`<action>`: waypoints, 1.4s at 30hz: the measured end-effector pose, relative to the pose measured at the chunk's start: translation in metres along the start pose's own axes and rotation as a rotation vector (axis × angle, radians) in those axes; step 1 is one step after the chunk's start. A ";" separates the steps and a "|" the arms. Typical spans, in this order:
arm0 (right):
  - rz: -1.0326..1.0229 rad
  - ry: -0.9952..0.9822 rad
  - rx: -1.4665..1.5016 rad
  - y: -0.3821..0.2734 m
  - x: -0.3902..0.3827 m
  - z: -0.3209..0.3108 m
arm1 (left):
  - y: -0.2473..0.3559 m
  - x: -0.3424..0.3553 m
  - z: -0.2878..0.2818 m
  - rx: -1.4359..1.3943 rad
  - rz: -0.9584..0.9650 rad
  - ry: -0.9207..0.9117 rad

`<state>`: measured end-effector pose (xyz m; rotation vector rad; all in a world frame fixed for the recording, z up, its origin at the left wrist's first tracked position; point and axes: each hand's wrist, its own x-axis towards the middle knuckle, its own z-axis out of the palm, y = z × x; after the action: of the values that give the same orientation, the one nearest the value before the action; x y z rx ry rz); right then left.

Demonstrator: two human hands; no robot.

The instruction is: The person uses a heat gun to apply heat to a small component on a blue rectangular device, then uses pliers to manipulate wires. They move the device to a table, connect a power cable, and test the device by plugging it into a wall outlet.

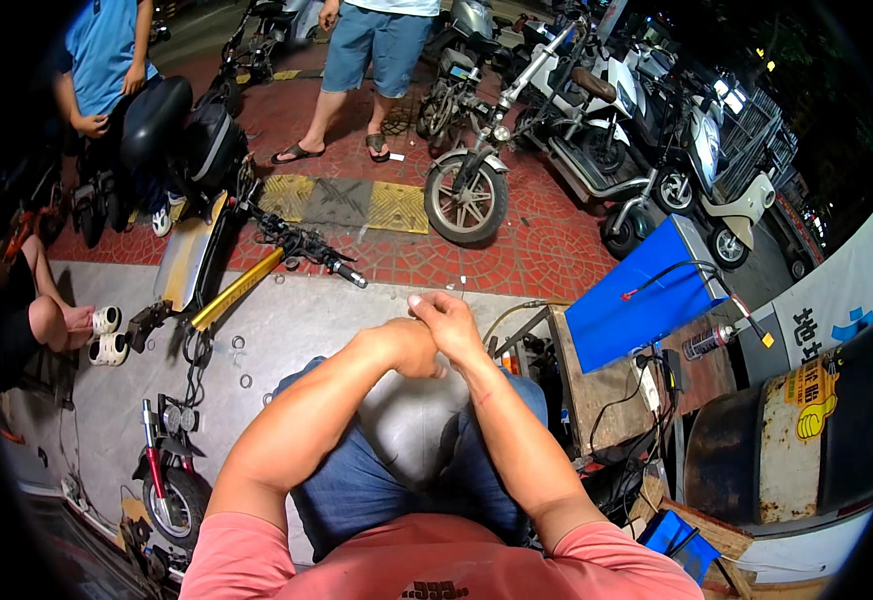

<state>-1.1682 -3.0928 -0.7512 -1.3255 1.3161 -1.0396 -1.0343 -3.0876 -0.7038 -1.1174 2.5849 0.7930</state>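
Note:
My left hand [409, 346] and my right hand [449, 322] meet in front of me, above my knees. The left one is curled, with its back turned up. My right hand lies against it with the thumb sticking out and the other fingers bent. Whatever the fingers may hold is hidden. Just below my hands, between my thighs in blue jeans [332, 480], shows a smooth, rounded grey thing [412, 425] whose kind I cannot make out.
A yellow scooter frame [242, 290] with handlebars lies ahead left; a red-forked front wheel [172, 500] is nearer. Right stands a wooden bench [607, 410] with a blue box [642, 290], cables and a spray can [707, 342]. People and parked scooters [597, 120] are beyond.

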 end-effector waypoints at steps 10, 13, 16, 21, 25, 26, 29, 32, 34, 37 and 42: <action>0.034 -0.107 -0.198 -0.020 -0.009 0.000 | -0.007 0.005 0.016 -0.014 0.026 -0.013; 0.022 -0.101 -0.230 -0.020 -0.010 0.000 | -0.006 0.002 0.016 -0.015 0.036 0.010; -0.003 -0.091 -0.266 -0.019 -0.010 0.000 | -0.006 0.003 0.019 0.009 0.018 0.005; -0.027 -0.088 -0.245 -0.013 -0.009 -0.003 | 0.003 -0.001 0.011 0.017 0.004 -0.020; -0.037 -0.099 -0.240 -0.009 -0.007 -0.002 | -0.003 0.003 0.020 0.011 0.025 0.017; -0.031 -0.104 -0.234 -0.009 -0.007 -0.001 | -0.004 0.004 0.023 0.014 0.032 0.038; -0.025 -0.108 -0.221 -0.009 -0.008 0.000 | -0.006 0.004 0.027 0.017 0.033 0.061; -0.033 -0.107 -0.222 -0.009 -0.008 -0.001 | -0.002 0.001 0.023 0.012 0.022 0.047; -0.036 -0.108 -0.227 -0.010 -0.008 -0.001 | 0.003 -0.004 0.016 0.010 0.002 0.017; -0.038 -0.118 -0.217 -0.012 -0.010 -0.002 | 0.012 -0.010 0.005 0.012 -0.032 -0.030; -0.019 -0.113 -0.213 -0.016 -0.011 -0.002 | 0.007 -0.007 0.011 0.016 0.015 -0.020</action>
<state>-1.1679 -3.0823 -0.7342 -1.5346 1.3597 -0.8416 -1.0345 -3.0731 -0.7072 -1.0805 2.5816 0.7815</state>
